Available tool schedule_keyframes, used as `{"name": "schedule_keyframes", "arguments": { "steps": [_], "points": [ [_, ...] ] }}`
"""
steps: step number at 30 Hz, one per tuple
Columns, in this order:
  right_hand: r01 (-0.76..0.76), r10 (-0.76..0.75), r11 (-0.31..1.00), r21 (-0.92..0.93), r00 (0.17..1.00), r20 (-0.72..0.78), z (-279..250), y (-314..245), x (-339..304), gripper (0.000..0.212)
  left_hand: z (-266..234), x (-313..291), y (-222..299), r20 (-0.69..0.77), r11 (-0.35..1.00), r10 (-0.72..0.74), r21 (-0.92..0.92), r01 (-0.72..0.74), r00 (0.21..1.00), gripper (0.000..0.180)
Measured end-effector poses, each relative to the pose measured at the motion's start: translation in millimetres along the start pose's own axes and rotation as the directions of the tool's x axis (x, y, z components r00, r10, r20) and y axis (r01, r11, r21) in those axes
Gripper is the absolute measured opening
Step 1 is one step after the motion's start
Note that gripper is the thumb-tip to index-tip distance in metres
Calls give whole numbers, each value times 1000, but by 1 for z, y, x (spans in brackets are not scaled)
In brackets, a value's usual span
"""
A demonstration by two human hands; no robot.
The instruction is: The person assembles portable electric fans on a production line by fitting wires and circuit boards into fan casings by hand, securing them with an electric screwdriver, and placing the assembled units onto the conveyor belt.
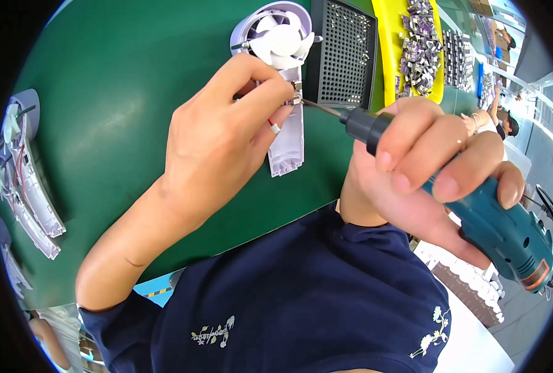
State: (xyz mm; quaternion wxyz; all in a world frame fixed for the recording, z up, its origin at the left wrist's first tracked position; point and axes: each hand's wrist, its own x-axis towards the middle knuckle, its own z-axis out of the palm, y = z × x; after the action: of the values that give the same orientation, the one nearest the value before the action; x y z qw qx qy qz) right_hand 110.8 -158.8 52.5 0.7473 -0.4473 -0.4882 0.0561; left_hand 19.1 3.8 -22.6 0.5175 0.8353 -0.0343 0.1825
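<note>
A pale lilac handheld-fan housing half (287, 152) lies on the green table, its white fan blades (281, 45) in the round head at the far end. My left hand (211, 133) is closed over the handle. Its fingertips pinch at a small circuit board (297, 94) with metallic parts, mostly hidden by the fingers. A red wire with a white connector (275, 128) shows below the thumb. My right hand (432, 161) is wrapped round a teal electric screwdriver (497, 221), held slanted. Its thin bit (321, 108) points left, the tip at or very near the board.
Beyond the handle, a black perforated tray (346, 56) holds small screws. To its right stands a yellow bin (386, 46) of small circuit boards. More fan housing halves (37, 180) with red wires lie at the left edge. Other people work at the far right.
</note>
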Motion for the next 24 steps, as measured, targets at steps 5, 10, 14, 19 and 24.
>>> {"name": "schedule_keyframes", "arguments": {
  "steps": [5,10,14,19,24],
  "points": [
    [-27,28,999,-28,998,56,2,2,-2,80,0,3,6,-3,1000,-10,4,10,1000,24],
    [-21,24,999,-41,997,69,-1,2,-1,82,2,6,7,11,1000,1,27,-1,1000,22],
    [17,-17,1000,3,999,47,0,7,-2,84,0,4,4,9,999,-3,45,3,1000,19],
    [19,-19,999,38,1000,8,-2,9,-3,84,3,4,1,-28,999,28,40,-27,999,17],
    [-17,24,993,113,998,-60,-5,5,-1,78,4,4,-1,-26,999,37,40,-36,999,17]
  ]
}}
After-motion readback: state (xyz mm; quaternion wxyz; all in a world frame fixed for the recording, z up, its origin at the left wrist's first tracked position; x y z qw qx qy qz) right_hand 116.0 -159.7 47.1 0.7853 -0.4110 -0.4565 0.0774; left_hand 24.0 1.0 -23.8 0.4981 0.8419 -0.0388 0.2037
